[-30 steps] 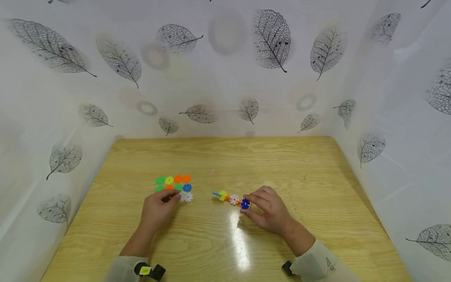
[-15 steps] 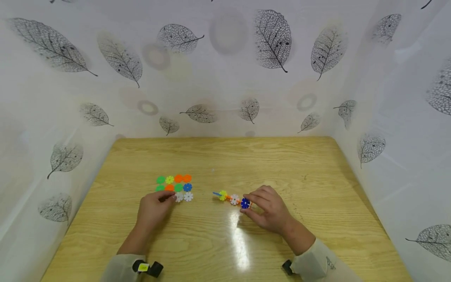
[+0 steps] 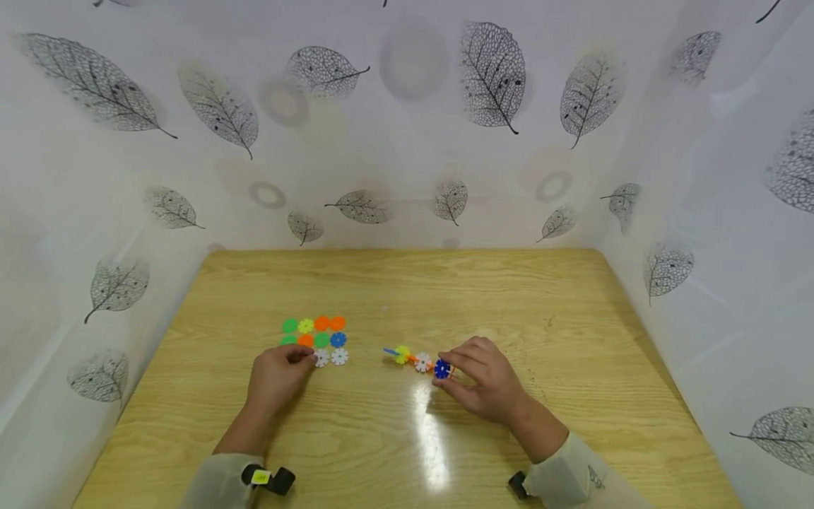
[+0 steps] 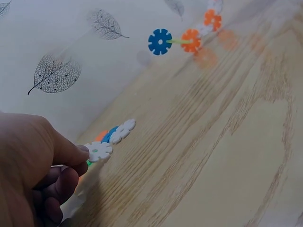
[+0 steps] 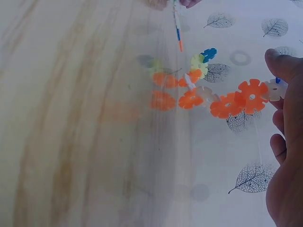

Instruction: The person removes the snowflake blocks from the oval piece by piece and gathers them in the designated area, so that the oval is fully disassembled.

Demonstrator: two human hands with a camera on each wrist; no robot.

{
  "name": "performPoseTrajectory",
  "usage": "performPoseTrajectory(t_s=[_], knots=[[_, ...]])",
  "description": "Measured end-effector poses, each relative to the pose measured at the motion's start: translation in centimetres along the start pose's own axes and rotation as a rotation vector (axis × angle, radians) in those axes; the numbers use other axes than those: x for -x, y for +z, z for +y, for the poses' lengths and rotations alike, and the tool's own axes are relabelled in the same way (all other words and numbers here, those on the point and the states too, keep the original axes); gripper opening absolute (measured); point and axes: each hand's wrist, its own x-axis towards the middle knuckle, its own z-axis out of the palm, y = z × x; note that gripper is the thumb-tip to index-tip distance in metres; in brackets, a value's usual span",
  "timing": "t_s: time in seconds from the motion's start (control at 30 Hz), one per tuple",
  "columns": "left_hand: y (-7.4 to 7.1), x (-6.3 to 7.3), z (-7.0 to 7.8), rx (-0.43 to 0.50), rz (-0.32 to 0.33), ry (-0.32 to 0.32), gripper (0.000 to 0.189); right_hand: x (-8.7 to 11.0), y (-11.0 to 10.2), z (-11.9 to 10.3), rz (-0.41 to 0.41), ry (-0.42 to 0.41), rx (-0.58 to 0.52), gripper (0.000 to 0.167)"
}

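Observation:
My left hand (image 3: pixel 278 378) pinches a white snowflake disc (image 4: pixel 99 151) by its edge with thumb and forefinger, at the front of a group of loose discs. Another white disc (image 3: pixel 340 356) lies just right of its fingertips. My right hand (image 3: pixel 486 378) holds a chain of linked snowflake discs at its right end, thumb and fingers on a dark blue disc (image 3: pixel 442 368). From there the chain runs left through a white disc (image 3: pixel 422 363), orange discs (image 5: pixel 227 105) and a yellow disc (image 3: pixel 401 355) to a blue disc (image 4: pixel 160 41). The right fingers partly hide its end.
Loose discs lie in rows on the wooden table (image 3: pixel 407 290), among them a green disc (image 3: pixel 290 326), an orange disc (image 3: pixel 322 323) and a blue disc (image 3: pixel 338 340). A leaf-patterned curtain (image 3: pixel 407 141) borders the table's back and sides.
My left hand has shifted a little left, and the two white discs that overlapped near its fingertips now show side by side. The right hand and the chain have hardly moved.

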Motion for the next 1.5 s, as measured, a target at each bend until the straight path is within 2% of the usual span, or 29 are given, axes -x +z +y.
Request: performPoseTrajectory(t_s=[0.17, 0.73, 1.13, 1.3, 1.5], knots=[[0.1, -0.3, -0.3, -0.031, 0.004, -0.003, 0.021, 0.2, 0.1, 0.0, -0.001, 0.005, -0.005, 0.037], [0.1, -0.8, -0.3, -0.039, 0.001, -0.026, 0.028, -0.2, 0.1, 0.2, 0.006, -0.013, -0.013, 0.037], [0.4, -0.1, -0.3, -0.019, -0.038, -0.024, 0.024, -0.1, 0.0, -0.1, -0.010, -0.004, -0.014, 0.037], [0.7, 0.2, 0.5, 0.018, -0.037, -0.001, 0.021, -0.2, 0.1, 0.0, -0.005, -0.014, -0.016, 0.037], [1.0, 0.6, 2.2, 0.075, -0.043, 0.056, 0.014, -0.4, 0.1, 0.1, -0.001, -0.024, -0.020, 0.037]])
